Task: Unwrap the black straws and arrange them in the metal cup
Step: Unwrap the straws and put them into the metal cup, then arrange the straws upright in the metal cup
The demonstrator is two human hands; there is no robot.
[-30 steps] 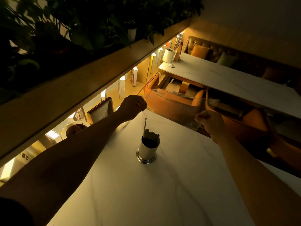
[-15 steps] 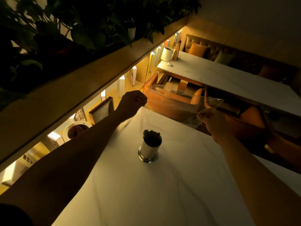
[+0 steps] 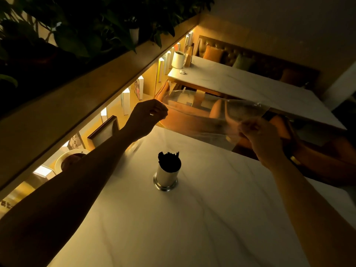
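dim, warm light; white marble table (image 3: 192,228) fills the lower frame, faint grey veins.

metal cup (image 3: 167,176) stands upright on the table, nearer its far edge than its near one, roughly midway between the two forearms. flared base ring, straight wall. black straws (image 3: 168,158) bunched inside it, tips poking just above the rim; count not readable.

clear plastic wrapper (image 3: 212,114) held up in the air beyond the table's far edge, stretched between both hands, above and behind the cup, not touching it. it is see-through and creased; whether any straws are still inside cannot be told.

left hand (image 3: 146,117) raised over the far left part of the table, fingers curled together, pinching the wrapper's left end. forearm runs in from the lower left, dark in shadow.

right hand (image 3: 264,135) raised near the far right edge, fingers closed on the wrapper's right end; fingertips blurred through the film. forearm runs in from the lower right.

surroundings: wooden ledge (image 3: 77,89) slants along the left, leafy plants (image 3: 77,26) on top, lit recess beneath with upright books (image 3: 126,101) and a picture frame (image 3: 105,130). second marble table (image 3: 250,87) farther back, a white lamp (image 3: 178,59) at its left end. orange chair (image 3: 192,120) between the two tables, seen partly through the wrapper. cushioned bench (image 3: 240,58) along the back wall.
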